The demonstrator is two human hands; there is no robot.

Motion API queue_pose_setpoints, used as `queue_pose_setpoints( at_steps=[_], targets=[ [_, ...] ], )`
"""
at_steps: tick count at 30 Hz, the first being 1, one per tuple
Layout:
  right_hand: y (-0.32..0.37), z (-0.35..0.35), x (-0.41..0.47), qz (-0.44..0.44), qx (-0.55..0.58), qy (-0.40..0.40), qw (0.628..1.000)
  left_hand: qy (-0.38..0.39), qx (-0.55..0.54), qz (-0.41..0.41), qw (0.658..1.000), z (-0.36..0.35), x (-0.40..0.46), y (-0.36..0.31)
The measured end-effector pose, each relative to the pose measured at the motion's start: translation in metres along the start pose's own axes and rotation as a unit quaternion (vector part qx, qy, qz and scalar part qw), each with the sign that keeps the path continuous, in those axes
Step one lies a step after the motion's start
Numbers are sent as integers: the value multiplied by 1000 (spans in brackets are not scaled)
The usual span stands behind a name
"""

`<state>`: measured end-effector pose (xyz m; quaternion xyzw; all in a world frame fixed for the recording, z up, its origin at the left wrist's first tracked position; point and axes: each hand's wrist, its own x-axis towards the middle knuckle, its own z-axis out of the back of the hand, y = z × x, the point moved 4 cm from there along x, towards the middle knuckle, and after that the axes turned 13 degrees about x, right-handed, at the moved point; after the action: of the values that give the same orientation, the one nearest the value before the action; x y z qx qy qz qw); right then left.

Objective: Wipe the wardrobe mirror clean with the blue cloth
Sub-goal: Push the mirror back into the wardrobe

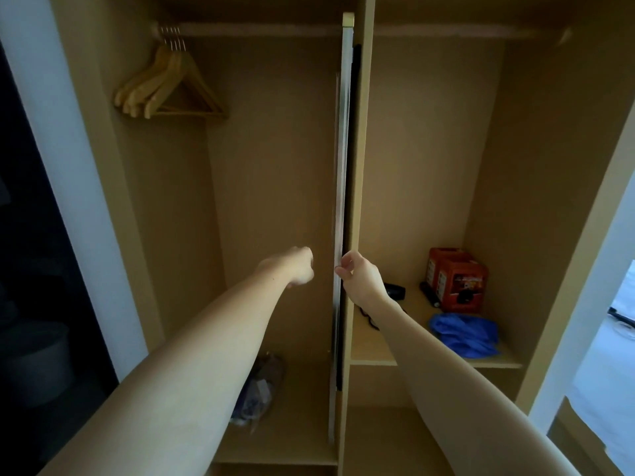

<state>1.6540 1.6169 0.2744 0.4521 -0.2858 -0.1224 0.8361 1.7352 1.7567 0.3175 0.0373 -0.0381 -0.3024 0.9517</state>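
Standing edge-on beside the wardrobe's central wooden divider, the tall silver-framed pull-out mirror was pinched at its edge by the right hand. Left of the mirror, the left hand hung curled, holding nothing. Right of it, the crumpled blue cloth lay on the wooden shelf near two orange boxes.

- The wardrobe is plain light tan wood, inside and out.
- The hangers are pale yellow wood with brass-coloured hooks.
- The mirror, seen edge-on, shows a silver-grey strip with a black back.
- The cloth on the shelf is bright blue.
- The boxes are orange-red with dark print.
- The wall on the left is white, beside a black area.
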Motion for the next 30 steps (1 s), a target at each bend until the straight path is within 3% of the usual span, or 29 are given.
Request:
queue_pose_setpoints(
  at_steps=[15,30],
  targets=[
    [-3,-2,51,-13,-102,48,994,16,4,0,1000,6,58,-13],
    [-12,-11,91,-57,-182,-5,982,28,-24,10,999,-1,104,-5]
  ],
)
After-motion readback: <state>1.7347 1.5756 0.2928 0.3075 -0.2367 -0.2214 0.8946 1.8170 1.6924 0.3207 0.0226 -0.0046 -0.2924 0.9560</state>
